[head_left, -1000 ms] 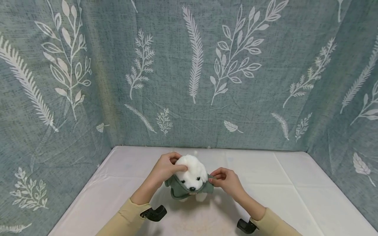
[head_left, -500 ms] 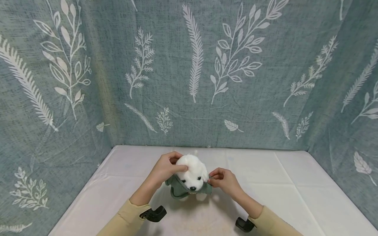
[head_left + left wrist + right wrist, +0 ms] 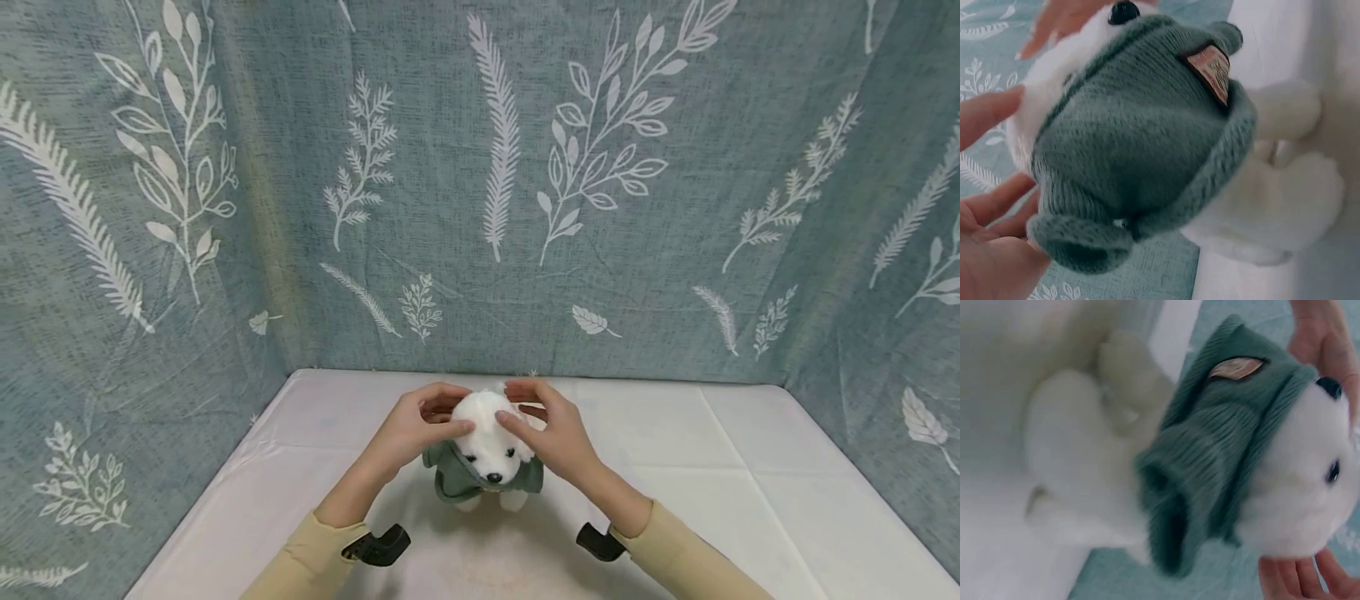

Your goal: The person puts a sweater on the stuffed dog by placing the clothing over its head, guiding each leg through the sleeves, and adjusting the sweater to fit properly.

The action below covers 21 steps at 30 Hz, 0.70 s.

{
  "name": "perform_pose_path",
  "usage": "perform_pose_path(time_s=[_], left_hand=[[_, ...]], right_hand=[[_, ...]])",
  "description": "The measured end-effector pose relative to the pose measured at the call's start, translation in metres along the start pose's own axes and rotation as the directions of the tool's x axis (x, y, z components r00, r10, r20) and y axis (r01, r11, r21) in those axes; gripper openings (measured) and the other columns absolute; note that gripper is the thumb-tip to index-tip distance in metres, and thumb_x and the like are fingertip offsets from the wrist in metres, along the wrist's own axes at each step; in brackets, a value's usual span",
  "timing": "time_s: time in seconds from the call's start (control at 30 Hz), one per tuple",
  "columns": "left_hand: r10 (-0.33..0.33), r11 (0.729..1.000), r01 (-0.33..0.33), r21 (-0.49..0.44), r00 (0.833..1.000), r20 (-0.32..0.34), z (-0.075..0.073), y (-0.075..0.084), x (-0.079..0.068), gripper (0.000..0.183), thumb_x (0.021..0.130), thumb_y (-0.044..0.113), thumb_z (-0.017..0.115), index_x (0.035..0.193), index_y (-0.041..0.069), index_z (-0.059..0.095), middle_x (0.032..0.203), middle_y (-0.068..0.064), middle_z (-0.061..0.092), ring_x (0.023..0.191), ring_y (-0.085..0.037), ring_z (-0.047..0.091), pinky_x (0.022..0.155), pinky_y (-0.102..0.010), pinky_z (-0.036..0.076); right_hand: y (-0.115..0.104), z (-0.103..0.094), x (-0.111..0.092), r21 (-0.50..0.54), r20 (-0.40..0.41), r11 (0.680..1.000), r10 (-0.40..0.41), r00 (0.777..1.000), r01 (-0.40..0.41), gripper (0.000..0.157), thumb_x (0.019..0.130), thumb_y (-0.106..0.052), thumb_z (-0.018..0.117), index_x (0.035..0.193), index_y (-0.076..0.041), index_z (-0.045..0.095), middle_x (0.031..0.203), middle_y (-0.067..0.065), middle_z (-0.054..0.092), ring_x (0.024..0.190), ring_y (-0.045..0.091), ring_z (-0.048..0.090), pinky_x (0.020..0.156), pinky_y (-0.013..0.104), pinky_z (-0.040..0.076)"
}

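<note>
A white plush dog (image 3: 487, 454) stands on the table, facing me, in a grey-green knitted sweater (image 3: 1135, 125). The sweater's collar reaches up to just under the black nose. Its sleeves (image 3: 1172, 506) stick out at the sides with open cuffs, and the front paws show below the hem. My left hand (image 3: 416, 425) holds the head from one side, thumb on the forehead and fingers behind. Opposite it, my right hand (image 3: 551, 429) cups the head's other side, its thumb also on the forehead. The fingers' ends behind the head are partly hidden.
A white cloth covers the table (image 3: 720, 467), with fold lines on its right side. Grey-green curtains (image 3: 450, 167) with a white leaf print enclose the table at the back and both sides. A black wrist camera (image 3: 377, 546) hangs under the left wrist, another (image 3: 600, 542) under the right.
My right hand has let go of the sweater's sleeve and moved up and left to the dog's head. The sleeve has dropped a little. My left hand remains at the head.
</note>
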<state>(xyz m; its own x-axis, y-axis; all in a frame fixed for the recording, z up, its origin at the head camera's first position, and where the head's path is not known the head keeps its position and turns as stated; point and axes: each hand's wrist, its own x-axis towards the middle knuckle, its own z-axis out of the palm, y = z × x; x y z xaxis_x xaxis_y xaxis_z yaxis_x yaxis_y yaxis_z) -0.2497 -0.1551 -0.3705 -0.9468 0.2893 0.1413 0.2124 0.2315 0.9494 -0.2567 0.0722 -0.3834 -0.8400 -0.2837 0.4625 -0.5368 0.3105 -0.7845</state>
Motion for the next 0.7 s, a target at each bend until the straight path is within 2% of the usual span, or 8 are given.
perform_pose_path(time_s=[0.1,0.2,0.37,0.5,0.6,0.7], left_hand=[[0.022,1.000,-0.022,-0.009,0.999,0.024,-0.004,-0.002,-0.003,0.050,0.082,0.029,0.075,0.127,0.014,0.057,0.126,-0.009,0.060,0.111,-0.026,0.059,0.088,-0.036,0.052],[0.038,0.999,-0.038,-0.003,0.999,0.021,-0.010,-0.004,-0.007,0.053,0.082,0.029,0.074,0.130,0.015,0.055,0.129,-0.009,0.058,0.114,-0.026,0.058,0.090,-0.036,0.051],[0.045,0.999,-0.045,0.030,0.999,-0.006,-0.020,-0.009,-0.014,0.052,0.081,0.028,0.076,0.128,0.019,0.056,0.129,-0.006,0.058,0.118,-0.026,0.056,0.095,-0.036,0.048],[0.027,0.997,-0.028,0.069,0.999,0.022,-0.026,-0.017,-0.018,0.052,0.081,0.027,0.075,0.128,0.016,0.056,0.128,-0.009,0.059,0.119,-0.029,0.054,0.097,-0.039,0.046],[-0.006,0.996,0.002,0.092,0.999,0.043,-0.027,-0.024,-0.021,0.047,0.082,0.026,0.075,0.124,0.012,0.059,0.122,-0.010,0.060,0.112,-0.026,0.056,0.093,-0.038,0.047],[-0.017,0.995,0.013,0.102,0.999,0.035,-0.026,-0.028,-0.022,0.037,0.082,0.023,0.075,0.113,0.007,0.063,0.109,-0.011,0.063,0.097,-0.022,0.060,0.083,-0.036,0.050]], right_hand=[[-0.005,0.006,0.004,0.002,0.074,0.999,-0.049,0.996,0.049,0.048,0.084,-0.029,0.072,0.127,-0.018,0.054,0.124,0.001,0.059,0.113,0.018,0.057,0.094,0.042,0.049],[-0.005,0.011,0.006,0.001,0.099,1.000,-0.022,0.995,0.022,0.052,0.082,-0.030,0.074,0.129,-0.017,0.054,0.122,-0.001,0.060,0.110,0.016,0.058,0.090,0.038,0.050],[-0.001,0.014,0.005,0.017,0.109,0.999,0.027,0.994,-0.029,0.049,0.083,-0.030,0.074,0.127,-0.018,0.056,0.117,0.000,0.062,0.106,0.015,0.059,0.085,0.030,0.052],[0.001,0.013,0.005,0.012,0.119,0.999,0.044,0.992,-0.046,0.047,0.083,-0.032,0.073,0.126,-0.021,0.056,0.116,0.001,0.063,0.104,0.016,0.059,0.082,0.029,0.052],[0.002,0.012,0.004,0.008,0.130,0.999,0.051,0.990,-0.052,0.046,0.085,-0.029,0.072,0.127,-0.019,0.055,0.116,0.003,0.062,0.104,0.018,0.059,0.082,0.029,0.051],[-0.003,0.011,0.003,0.007,0.137,0.998,0.054,0.989,-0.056,0.045,0.086,-0.022,0.071,0.128,-0.014,0.054,0.117,0.008,0.062,0.105,0.021,0.059,0.082,0.029,0.051]])
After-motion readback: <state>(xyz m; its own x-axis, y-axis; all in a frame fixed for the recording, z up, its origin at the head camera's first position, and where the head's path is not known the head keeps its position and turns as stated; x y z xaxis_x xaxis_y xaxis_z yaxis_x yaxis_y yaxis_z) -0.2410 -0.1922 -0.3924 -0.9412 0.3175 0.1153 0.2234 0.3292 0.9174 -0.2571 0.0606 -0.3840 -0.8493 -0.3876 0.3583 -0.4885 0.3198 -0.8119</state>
